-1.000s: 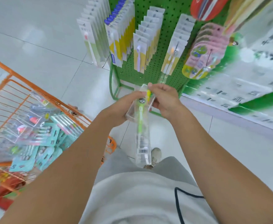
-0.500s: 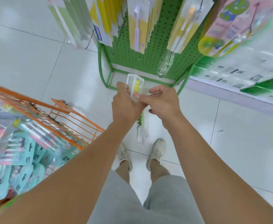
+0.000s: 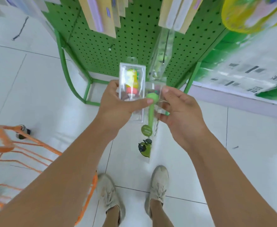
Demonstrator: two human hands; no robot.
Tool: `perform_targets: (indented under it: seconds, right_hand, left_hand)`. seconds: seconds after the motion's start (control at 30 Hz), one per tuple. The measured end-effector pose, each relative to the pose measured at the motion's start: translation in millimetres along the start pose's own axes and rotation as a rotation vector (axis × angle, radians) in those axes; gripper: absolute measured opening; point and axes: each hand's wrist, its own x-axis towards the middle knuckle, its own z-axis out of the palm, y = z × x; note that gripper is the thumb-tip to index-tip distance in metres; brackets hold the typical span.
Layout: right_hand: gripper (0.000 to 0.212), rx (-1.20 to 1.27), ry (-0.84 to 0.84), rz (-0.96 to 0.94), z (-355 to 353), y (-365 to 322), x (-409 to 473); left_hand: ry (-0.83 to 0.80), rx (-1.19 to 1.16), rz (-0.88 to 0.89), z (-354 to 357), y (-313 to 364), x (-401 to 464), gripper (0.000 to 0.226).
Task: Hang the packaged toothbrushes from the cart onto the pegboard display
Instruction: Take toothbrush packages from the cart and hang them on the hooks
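Observation:
My left hand (image 3: 118,104) grips a clear toothbrush pack (image 3: 132,79) holding a yellow dinosaur-shaped brush, its hang tab pointing up toward the green pegboard (image 3: 101,46). My right hand (image 3: 178,108) pinches the top of a second clear pack (image 3: 151,118) with a green toothbrush, which hangs down between my hands. Just above, a clear pack (image 3: 160,53) hangs on a metal peg (image 3: 165,46) of the board. The two held packs are side by side, touching at the middle.
The orange wire cart (image 3: 19,145) stands at the lower left. Other carded toothbrushes (image 3: 101,13) hang higher on the board. The board's green frame (image 3: 74,82) meets the white tile floor. A printed green and white panel (image 3: 249,71) lies at right.
The view has dropped closer to the lower pegboard. My hands have drawn the two packs apart; the dinosaur pack now faces up in my left hand, the green one hangs from my right.

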Motion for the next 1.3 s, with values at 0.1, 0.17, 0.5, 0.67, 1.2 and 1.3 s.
perform_targets:
  seconds: [0.1,0.17,0.5,0.67,1.2,1.3]
  right_hand:
    - [0.018,-0.002,0.031,-0.039,-1,4,10]
    - [0.023,-0.036,0.020,-0.096,-3,2,13]
    - [0.025,0.027,-0.052,-0.128,4,-14,31]
    - [0.018,0.047,-0.040,-0.126,0,-11,36]
    - [0.019,0.038,-0.025,-0.117,-5,-13,52]
    - [0.025,-0.011,-0.034,-0.122,-5,-15,57]
  left_hand:
    - [0.002,-0.023,0.024,14,-1,10,0.064]
    - [-0.009,-0.024,0.035,19,-1,12,0.064]
    - [0.022,-0.128,-0.005,6,-9,8,0.073]
    - [0.007,-0.131,0.007,15,-10,13,0.056]
    - [0.055,-0.105,0.009,25,-8,24,0.051]
    - [0.061,-0.103,0.002,24,-9,24,0.051]
